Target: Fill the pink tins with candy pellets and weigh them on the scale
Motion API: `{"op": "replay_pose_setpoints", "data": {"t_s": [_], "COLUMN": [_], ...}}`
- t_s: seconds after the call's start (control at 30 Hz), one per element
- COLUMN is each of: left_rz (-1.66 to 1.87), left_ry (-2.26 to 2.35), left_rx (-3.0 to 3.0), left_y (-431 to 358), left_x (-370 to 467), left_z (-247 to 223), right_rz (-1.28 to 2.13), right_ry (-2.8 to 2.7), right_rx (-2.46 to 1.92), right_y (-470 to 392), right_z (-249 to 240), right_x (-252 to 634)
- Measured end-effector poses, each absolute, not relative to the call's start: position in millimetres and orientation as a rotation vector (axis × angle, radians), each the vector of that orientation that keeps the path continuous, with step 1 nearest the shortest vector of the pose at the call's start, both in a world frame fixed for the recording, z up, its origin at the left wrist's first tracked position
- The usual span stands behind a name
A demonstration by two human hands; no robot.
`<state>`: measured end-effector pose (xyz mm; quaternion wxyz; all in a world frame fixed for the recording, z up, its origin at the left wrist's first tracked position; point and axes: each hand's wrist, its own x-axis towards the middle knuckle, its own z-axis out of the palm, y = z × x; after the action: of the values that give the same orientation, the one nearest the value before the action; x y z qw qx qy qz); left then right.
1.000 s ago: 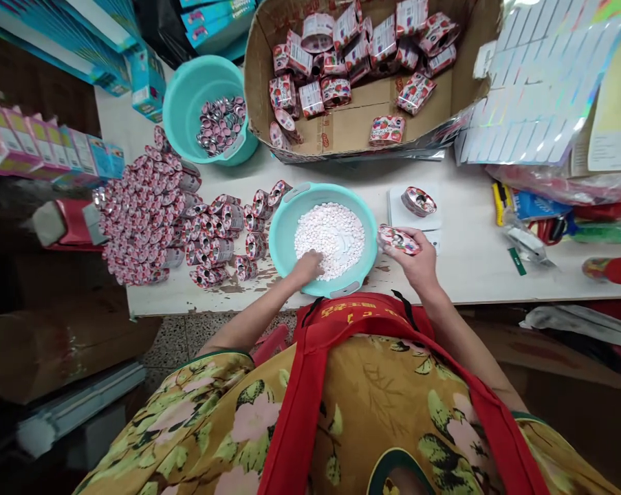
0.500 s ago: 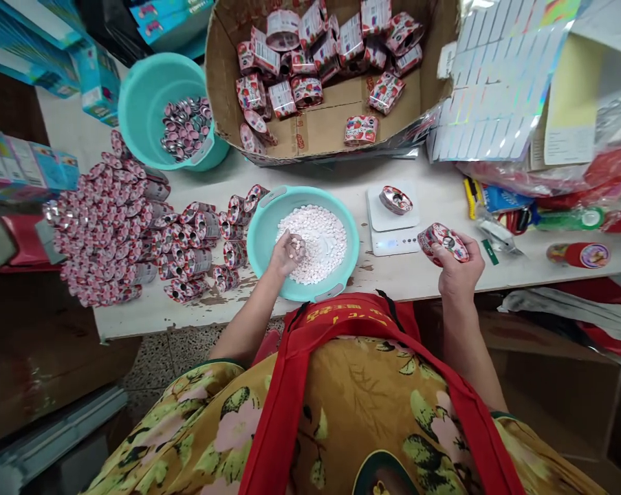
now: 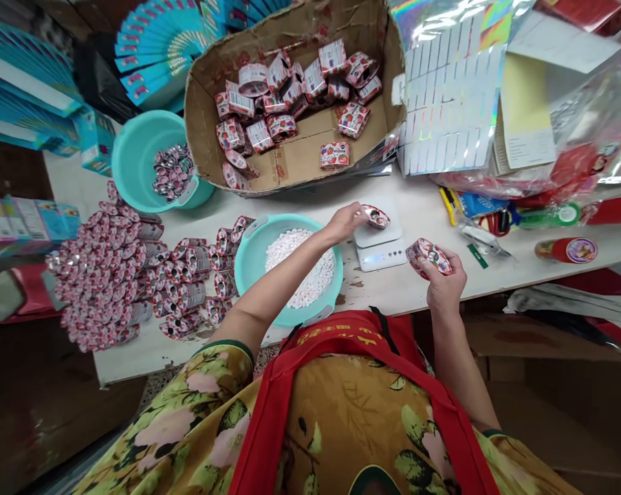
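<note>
My left hand (image 3: 347,223) is at a strawberry-print oval container (image 3: 376,216), its fingers bunched at the container's round opening. The pale tablets it picked up are hidden by the fingers. That container sits on a white digital kitchen scale (image 3: 382,256). To the right of the scale, my right hand (image 3: 447,278) grips another strawberry-print oval container (image 3: 430,257), tilted, with its opening facing up. Under my left forearm stands a turquoise basin (image 3: 248,275) of small pale tablets (image 3: 310,285).
A large pile of strawberry-print containers (image 3: 109,275) stands at left. Behind it, a turquoise tub (image 3: 135,144) holds small silvery-pink lids (image 3: 173,172). A cardboard box (image 3: 310,127) at the back contains more containers. Sticker sheets (image 3: 449,103) and a red round tub (image 3: 568,250) lie to the right.
My left hand has left the tablets in the basin and moved right to the container on the scale. My right hand still holds its container. The camera view has shifted and turned slightly.
</note>
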<state>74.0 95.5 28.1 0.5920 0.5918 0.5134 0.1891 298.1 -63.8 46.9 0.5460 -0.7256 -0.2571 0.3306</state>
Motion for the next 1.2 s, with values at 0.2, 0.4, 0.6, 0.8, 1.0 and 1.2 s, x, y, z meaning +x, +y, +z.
{"op": "replay_pose_setpoints", "data": {"t_s": [0.2,0.4,0.6,0.8,1.0,1.2], "left_rz": [0.024,0.259,0.597,0.288,-0.079,0.226], "left_ry": [1.372,1.303,1.127,1.213,1.21,1.837], "left_rx": [1.899,1.752,1.052,1.832,2.277,2.04], "left_y": [111,116,125,108,99,68], "left_x": [118,113,91,90,106,6], "left_z": [26,13,8,19,17,68], "right_rz": [0.767,0.757,0.775,0.785,0.79,0.883], "right_ry": [-0.576,-0.565,-0.556,-0.553,-0.624,-0.887], "right_rx": [-1.743,-1.758,-1.758,-1.768,-1.753,-1.674], "right_y": [-68,-63,-56,-54,-40,11], "right_z": [40,40,46,43,35,-6], "right_x": [310,311,307,306,304,278]}}
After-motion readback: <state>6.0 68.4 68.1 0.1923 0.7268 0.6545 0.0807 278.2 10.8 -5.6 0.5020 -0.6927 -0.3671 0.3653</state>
